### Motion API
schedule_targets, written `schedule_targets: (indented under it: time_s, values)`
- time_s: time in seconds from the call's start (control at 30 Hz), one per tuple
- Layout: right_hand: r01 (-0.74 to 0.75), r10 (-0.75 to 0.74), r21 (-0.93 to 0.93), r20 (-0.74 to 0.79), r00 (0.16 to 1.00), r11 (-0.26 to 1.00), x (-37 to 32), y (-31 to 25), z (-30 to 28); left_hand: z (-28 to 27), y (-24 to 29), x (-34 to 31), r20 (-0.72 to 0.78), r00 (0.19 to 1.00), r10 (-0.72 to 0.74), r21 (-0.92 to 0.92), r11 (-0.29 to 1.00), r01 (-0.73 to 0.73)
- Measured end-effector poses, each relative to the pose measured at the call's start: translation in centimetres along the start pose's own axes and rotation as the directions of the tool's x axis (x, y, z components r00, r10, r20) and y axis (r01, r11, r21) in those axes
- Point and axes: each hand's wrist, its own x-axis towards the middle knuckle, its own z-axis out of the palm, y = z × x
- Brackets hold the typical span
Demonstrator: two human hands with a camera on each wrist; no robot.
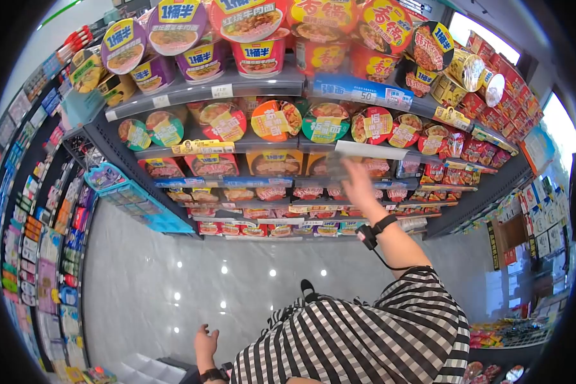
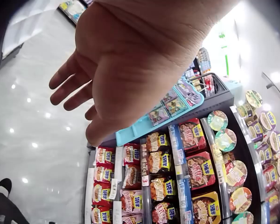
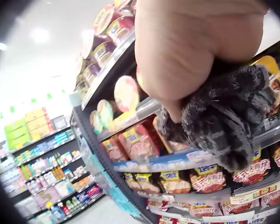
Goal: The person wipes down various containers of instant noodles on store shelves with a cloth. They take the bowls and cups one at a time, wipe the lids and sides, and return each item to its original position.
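Observation:
My right hand (image 1: pixel 360 184) grips a dark grey fluffy cloth (image 3: pixel 219 116), bunched up so that it hangs below the palm. In the head view this hand is at the shelf unit, over the row of boxed noodles (image 1: pixel 275 162) and just under a white label strip (image 1: pixel 371 151). The right wrist view has the cloth in front of a shelf edge (image 3: pixel 177 161), hiding part of it; most of the fingers are covered by the palm and cloth. Low at my side hangs my left hand (image 2: pixel 126 70), its fingers loosely bent and holding nothing.
Noodle cups (image 1: pixel 256 54) stand stacked on the top shelf, with bowls (image 1: pixel 275 120) and packets on lower tiers. A light blue rack (image 1: pixel 118 192) hangs on the unit's left end. More stocked shelves (image 1: pixel 38 243) line the left. Grey shiny floor (image 1: pixel 224 275) lies below.

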Motion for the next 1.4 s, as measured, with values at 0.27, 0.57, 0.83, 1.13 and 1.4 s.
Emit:
schedule_targets:
  time_s: [0.27, 0.57, 0.83, 1.13, 1.4]
  values:
    - [-0.252, 0.252, 0.029, -0.216, 0.943, 0.967, 1.3, 5.4, 3.3, 4.2, 9.7, 1.2, 0.141, 0.986, 0.088, 0.006, 0.996, -0.090]
    - [0.022, 0.087, 0.396, -0.257, 0.962, 0.918, 8.0, -1.7, 1.7, 3.9, 16.7, 2.0, 0.117, 0.991, 0.059, 0.036, 0.997, -0.063]
    - [-0.009, -0.255, 0.545, 0.406, 0.878, 0.838, 7.1, -4.3, 5.0, 3.0, 17.0, 4.9, 0.184, 0.981, 0.066, 0.062, 0.995, -0.078]
    - [0.083, -0.227, 0.318, 0.447, 0.865, 0.944, 9.1, -9.9, 14.7, -2.5, 12.1, 13.4, 0.193, 0.965, 0.176, 0.006, 0.984, -0.181]
    - [0.087, -0.055, 0.224, -0.148, 0.987, 0.971, 15.6, -23.1, 17.6, -10.5, 1.2, 22.2, 0.186, 0.968, 0.169, 0.045, 0.983, -0.180]
